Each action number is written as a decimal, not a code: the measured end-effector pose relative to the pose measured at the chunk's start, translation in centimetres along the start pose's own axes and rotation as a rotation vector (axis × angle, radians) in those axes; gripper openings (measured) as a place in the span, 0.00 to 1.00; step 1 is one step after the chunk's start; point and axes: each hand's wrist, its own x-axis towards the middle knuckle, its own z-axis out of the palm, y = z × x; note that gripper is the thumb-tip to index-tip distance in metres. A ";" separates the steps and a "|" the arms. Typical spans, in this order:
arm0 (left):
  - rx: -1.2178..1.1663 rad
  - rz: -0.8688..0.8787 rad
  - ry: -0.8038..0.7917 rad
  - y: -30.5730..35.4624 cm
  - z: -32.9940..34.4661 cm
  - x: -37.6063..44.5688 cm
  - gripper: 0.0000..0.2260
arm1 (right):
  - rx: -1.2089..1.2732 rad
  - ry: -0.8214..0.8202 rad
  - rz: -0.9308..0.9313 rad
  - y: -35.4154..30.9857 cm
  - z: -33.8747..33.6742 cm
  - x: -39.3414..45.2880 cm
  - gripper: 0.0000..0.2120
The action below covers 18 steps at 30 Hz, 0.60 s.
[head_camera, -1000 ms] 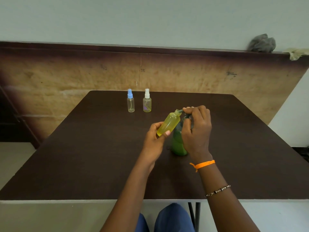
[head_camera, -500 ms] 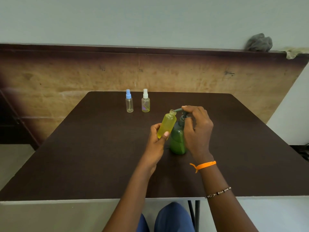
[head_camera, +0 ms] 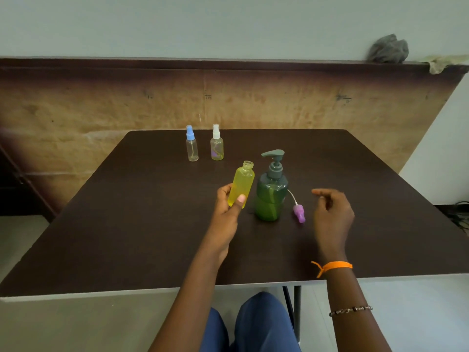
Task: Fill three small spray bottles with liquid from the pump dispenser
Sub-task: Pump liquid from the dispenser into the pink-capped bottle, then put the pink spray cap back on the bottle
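Note:
My left hand [head_camera: 228,207] grips an uncapped yellow spray bottle [head_camera: 241,185], nearly upright, just left of the green pump dispenser [head_camera: 271,191] standing mid-table. A purple spray cap [head_camera: 299,213] with its white tube lies on the table to the dispenser's right. My right hand [head_camera: 332,214] hovers right of that cap, fingers loosely curled, holding nothing. Two capped spray bottles stand farther back: one with a blue cap [head_camera: 191,143], one with a white cap [head_camera: 217,143].
The dark brown table [head_camera: 127,224] has its near edge toward me and my blue-clad knees below it. Behind it runs a wooden wall panel whose ledge carries a grey crumpled cloth [head_camera: 388,49] at the far right.
My right hand has left the pump head and moved right and down toward the purple cap. My left hand has drawn the yellow bottle away from the spout and tipped it more upright.

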 end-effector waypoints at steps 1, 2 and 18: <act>-0.005 -0.007 -0.004 -0.1 0.0 -0.1 0.12 | -0.062 -0.036 0.044 0.7 -0.1 0.0 0.11; -0.010 -0.013 -0.007 -0.2 0.1 -0.3 0.13 | -0.114 -0.077 0.081 1.4 -0.1 0.1 0.09; -0.036 -0.021 -0.015 0.3 0.4 -1.2 0.12 | -0.068 -0.142 0.089 -0.1 0.2 0.4 0.09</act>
